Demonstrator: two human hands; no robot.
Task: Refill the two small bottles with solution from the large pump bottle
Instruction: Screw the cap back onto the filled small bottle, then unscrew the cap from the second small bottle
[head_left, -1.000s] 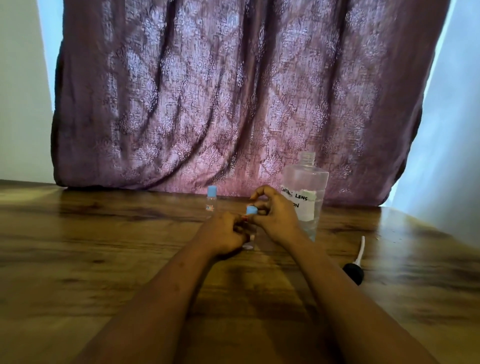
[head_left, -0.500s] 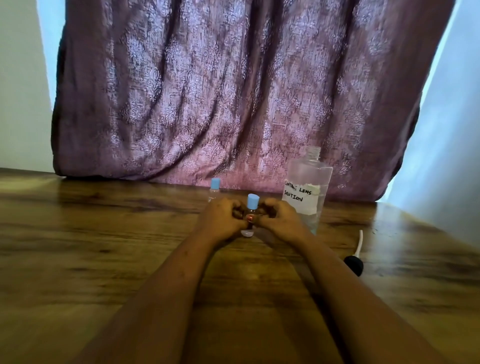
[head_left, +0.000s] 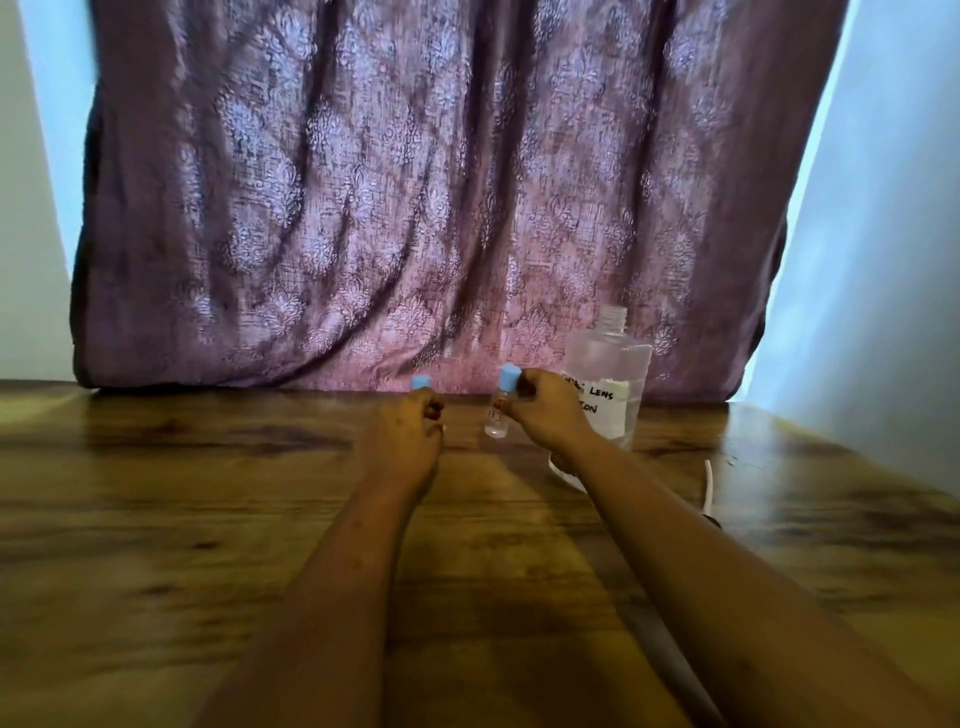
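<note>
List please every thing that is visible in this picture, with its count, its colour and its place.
small bottle: 1, clear with blue cap, held in the right hand above the table.
second small bottle: 1, only its blue cap shows, behind the left hand.
large bottle: 1, clear, white handwritten label, no pump on its neck, right of centre.
pump: 1, white tube showing, on the table at right, mostly hidden by the right arm.
table: 1, brown wood.
curtain: 1, purple patterned, behind.
left hand: 1, fingers curled, empty as far as visible.
right hand: 1, gripping the small bottle.
</note>
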